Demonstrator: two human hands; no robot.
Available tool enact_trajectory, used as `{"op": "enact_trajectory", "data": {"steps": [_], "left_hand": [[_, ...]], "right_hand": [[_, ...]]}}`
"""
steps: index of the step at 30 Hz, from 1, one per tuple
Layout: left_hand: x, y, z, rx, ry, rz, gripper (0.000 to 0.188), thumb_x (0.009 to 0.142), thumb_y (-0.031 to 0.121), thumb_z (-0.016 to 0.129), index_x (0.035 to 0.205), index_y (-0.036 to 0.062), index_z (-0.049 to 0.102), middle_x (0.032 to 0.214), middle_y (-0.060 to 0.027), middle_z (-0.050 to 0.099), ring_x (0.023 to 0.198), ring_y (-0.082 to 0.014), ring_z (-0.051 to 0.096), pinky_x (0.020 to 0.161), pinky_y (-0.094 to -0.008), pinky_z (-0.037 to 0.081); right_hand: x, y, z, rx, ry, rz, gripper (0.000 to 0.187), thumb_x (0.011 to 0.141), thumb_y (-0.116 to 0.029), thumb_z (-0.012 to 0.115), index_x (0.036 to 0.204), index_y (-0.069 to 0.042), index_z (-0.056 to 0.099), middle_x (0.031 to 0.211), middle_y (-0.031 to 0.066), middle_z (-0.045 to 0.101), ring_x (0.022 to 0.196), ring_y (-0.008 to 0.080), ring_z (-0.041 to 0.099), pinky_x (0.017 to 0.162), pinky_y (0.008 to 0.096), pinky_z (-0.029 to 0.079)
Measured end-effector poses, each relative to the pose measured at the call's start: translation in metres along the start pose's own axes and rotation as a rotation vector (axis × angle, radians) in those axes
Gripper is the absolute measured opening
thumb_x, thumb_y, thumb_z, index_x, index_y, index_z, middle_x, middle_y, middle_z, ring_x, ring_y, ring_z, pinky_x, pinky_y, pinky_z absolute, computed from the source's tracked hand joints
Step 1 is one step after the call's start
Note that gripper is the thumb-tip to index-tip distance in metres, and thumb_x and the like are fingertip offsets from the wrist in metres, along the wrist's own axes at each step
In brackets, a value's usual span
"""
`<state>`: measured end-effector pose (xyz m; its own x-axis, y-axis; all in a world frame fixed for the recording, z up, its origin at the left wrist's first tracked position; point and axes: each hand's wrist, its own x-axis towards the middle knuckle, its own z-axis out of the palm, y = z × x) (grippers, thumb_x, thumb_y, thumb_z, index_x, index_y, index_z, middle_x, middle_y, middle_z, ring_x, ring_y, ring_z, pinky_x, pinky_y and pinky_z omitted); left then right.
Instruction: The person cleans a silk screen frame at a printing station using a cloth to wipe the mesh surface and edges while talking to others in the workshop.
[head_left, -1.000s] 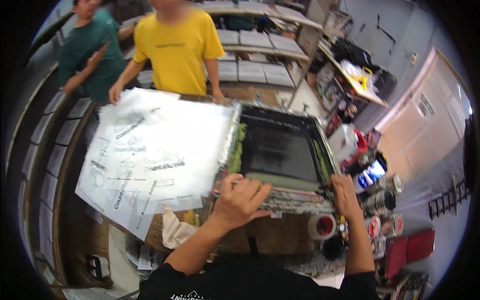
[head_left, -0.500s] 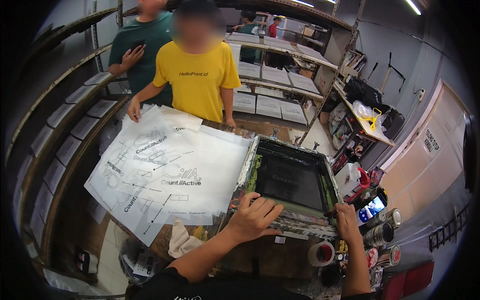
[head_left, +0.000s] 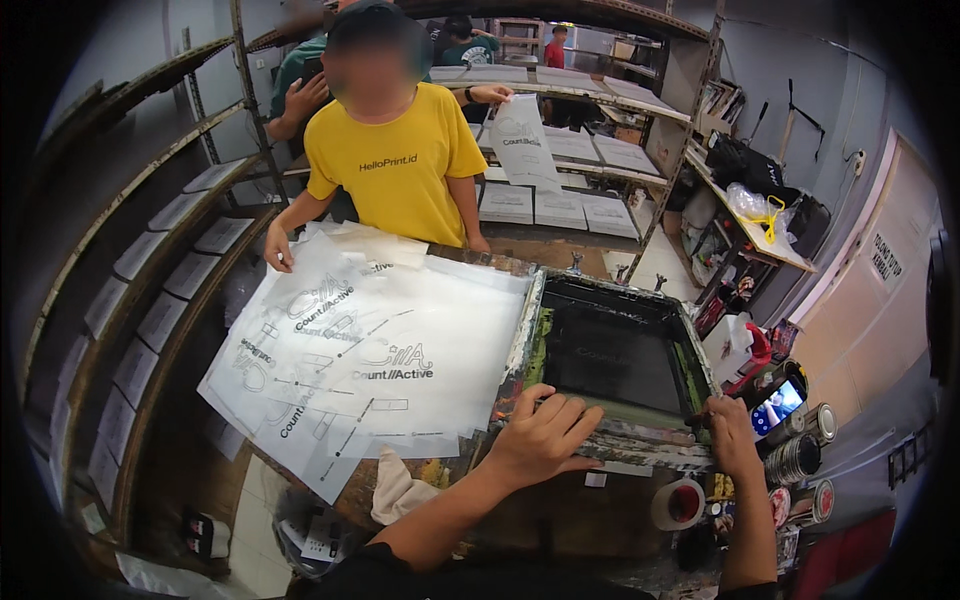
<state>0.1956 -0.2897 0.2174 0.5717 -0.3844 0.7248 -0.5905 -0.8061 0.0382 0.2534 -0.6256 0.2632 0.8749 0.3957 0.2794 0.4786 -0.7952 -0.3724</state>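
Observation:
The ink-stained screen printing frame [head_left: 620,452] lies before me on the right side of the worktable, its dark mesh [head_left: 625,350] bordered by black and green smears. My left hand [head_left: 548,430] curls its fingers over the near rail, thumb lower down at the front. At the near right corner, my right hand [head_left: 733,437] is closed around the frame; part of its grip is hidden. Left of the frame spreads a pile of thin translucent sheets [head_left: 440,320] printed with black lettering and outlines. A pale crumpled cloth [head_left: 402,487] lies at the table's near edge.
Across the table stands a person in a yellow shirt [head_left: 395,165], one hand touching the sheets. Behind, another person's hand [head_left: 490,94] holds up a printed sheet [head_left: 523,145]. Racks [head_left: 150,315] stand left. A tape roll [head_left: 678,503], cans [head_left: 795,458] and a lit phone [head_left: 780,408] sit right.
The view has shifted, so the table and frame appear farther right. A printed sheet has come up in a person's hand at the back. Both my hands keep their places on the frame.

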Motion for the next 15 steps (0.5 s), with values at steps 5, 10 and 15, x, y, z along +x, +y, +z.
{"op": "enact_trajectory", "data": {"steps": [5, 10, 15], "left_hand": [[-0.001, 0.000, -0.001, 0.002, -0.029, -0.011, 0.070, 0.072, 0.058, 0.080, 0.123, 0.0113, 0.067, 0.105, -0.0020, 0.062, 0.096, -0.0185, 0.060, 0.101, -0.0436, 0.042], [0.001, 0.001, 0.002, 0.013, -0.005, 0.002, 0.066, 0.076, 0.060, 0.077, 0.120, 0.0116, 0.069, 0.104, -0.0017, 0.064, 0.093, -0.0186, 0.061, 0.098, -0.0438, 0.041], [0.000, 0.000, -0.001, 0.029, -0.011, -0.010, 0.066, 0.075, 0.061, 0.078, 0.118, 0.0115, 0.070, 0.104, -0.0019, 0.064, 0.093, -0.0190, 0.061, 0.098, -0.0445, 0.041]], "right_hand": [[0.002, 0.001, 0.000, 0.048, -0.020, -0.021, 0.039, 0.093, -0.025, 0.038, 0.086, -0.005, 0.072, 0.085, 0.0197, 0.059, 0.087, 0.0357, 0.052, 0.084, 0.0439, 0.038], [0.010, 0.002, 0.002, 0.087, -0.053, -0.052, 0.038, 0.095, -0.026, 0.039, 0.088, -0.003, 0.068, 0.085, 0.0203, 0.056, 0.089, 0.0372, 0.052, 0.085, 0.0457, 0.038], [0.032, -0.009, 0.013, 0.232, -0.188, -0.186, 0.069, 0.103, -0.054, 0.027, 0.098, 0.000, 0.070, 0.081, 0.0157, 0.060, 0.080, 0.0344, 0.055, 0.081, 0.0449, 0.042]]}}
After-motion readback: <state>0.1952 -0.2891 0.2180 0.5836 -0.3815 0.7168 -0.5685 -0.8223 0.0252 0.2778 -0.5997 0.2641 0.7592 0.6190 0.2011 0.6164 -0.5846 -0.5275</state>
